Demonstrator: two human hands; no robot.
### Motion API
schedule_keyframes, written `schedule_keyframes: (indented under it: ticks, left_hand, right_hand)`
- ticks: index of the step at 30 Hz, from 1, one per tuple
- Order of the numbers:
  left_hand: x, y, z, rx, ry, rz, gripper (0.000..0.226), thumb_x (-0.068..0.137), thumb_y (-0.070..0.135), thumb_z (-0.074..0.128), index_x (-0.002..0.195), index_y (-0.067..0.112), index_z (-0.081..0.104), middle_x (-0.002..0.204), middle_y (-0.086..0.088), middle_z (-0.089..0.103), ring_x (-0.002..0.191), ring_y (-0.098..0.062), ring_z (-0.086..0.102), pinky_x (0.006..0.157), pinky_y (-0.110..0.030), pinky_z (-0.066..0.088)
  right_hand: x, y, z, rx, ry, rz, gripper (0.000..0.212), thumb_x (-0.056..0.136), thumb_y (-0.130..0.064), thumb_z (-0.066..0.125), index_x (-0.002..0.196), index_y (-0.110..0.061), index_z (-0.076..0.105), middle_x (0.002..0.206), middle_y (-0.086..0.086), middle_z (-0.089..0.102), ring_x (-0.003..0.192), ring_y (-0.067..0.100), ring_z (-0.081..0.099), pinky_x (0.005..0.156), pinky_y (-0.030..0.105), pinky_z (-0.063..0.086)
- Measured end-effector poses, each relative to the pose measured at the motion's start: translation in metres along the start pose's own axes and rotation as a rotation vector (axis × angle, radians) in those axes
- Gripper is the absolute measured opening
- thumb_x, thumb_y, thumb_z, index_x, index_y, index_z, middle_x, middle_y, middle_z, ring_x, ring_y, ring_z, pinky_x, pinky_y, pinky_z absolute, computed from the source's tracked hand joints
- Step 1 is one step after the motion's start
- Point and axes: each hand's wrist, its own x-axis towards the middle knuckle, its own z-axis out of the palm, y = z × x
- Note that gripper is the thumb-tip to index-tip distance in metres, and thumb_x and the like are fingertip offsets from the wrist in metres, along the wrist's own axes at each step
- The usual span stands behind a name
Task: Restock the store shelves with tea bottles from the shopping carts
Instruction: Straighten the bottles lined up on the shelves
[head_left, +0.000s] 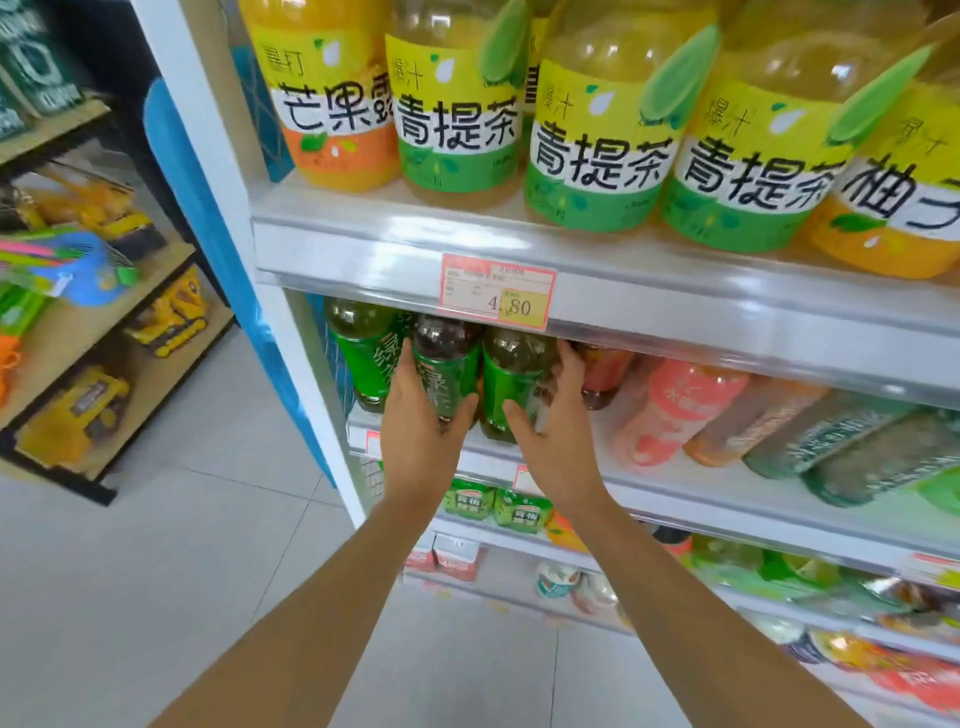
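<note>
Three green tea bottles stand in a row at the left end of the second shelf (649, 499), under the 4.80 price tag (497, 291).
- Left hand (421, 421): fingers and thumb wrapped round the middle green bottle (447, 364).
- Right hand (553, 441): curled round the right green bottle (511, 379), thumb across its front.
- Left green bottle (363, 353): untouched, just beside the middle one.

Both held bottles are upright, bases at the shelf's front edge. I can't tell if they're resting on it.

Top shelf (675, 296), front row, five big bottles: one mango bottle (332, 104), three green-grape tea (597, 156), one pomelo bottle (898, 208). One pink bottle (675, 410) is just right of the right hand.
</note>
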Motion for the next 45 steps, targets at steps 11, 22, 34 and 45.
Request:
schedule_keyframes:
  ticks: [11, 22, 34, 45]
  left_hand:
    - [0.0, -0.011, 0.002, 0.106, 0.194, 0.048, 0.065, 0.082, 0.03, 0.077, 0.131, 0.001, 0.045, 0.125, -0.015, 0.052, 0.113, -0.026, 0.051, 0.087, -0.029, 0.044]
    - [0.008, -0.056, -0.011, 0.015, 0.226, 0.151, 0.084, 0.079, 0.043, 0.077, 0.137, 0.0, 0.035, 0.148, -0.024, 0.027, 0.14, -0.034, 0.027, 0.114, -0.042, 0.031]
    - [0.025, -0.081, -0.027, -0.166, 0.061, 0.048, 0.073, 0.091, 0.01, 0.064, 0.151, 0.012, 0.023, 0.147, -0.003, 0.04, 0.134, -0.02, 0.043, 0.109, -0.04, 0.042]
    - [0.03, -0.08, -0.03, -0.183, 0.033, 0.049, 0.086, 0.08, 0.025, 0.079, 0.146, 0.012, 0.026, 0.141, -0.003, 0.046, 0.127, -0.022, 0.05, 0.101, -0.045, 0.049]
  right_hand:
    - [0.004, 0.012, 0.019, -0.203, 0.135, 0.01, 0.064, 0.08, -0.035, 0.076, 0.129, -0.007, 0.047, 0.123, 0.009, 0.051, 0.115, 0.02, 0.048, 0.098, 0.032, 0.041]
    - [-0.008, 0.018, 0.036, -0.165, 0.286, 0.118, 0.077, 0.076, -0.034, 0.08, 0.139, -0.019, 0.038, 0.129, -0.003, 0.059, 0.12, 0.015, 0.056, 0.097, 0.044, 0.049]
    - [-0.015, 0.015, 0.053, -0.138, 0.359, 0.195, 0.056, 0.074, -0.024, 0.083, 0.12, -0.013, 0.052, 0.108, 0.001, 0.064, 0.091, 0.005, 0.062, 0.076, 0.037, 0.06]
    - [-0.012, 0.014, 0.058, -0.264, 0.378, 0.188, 0.056, 0.072, -0.034, 0.084, 0.111, -0.021, 0.045, 0.108, -0.002, 0.061, 0.097, 0.01, 0.055, 0.08, 0.024, 0.045]
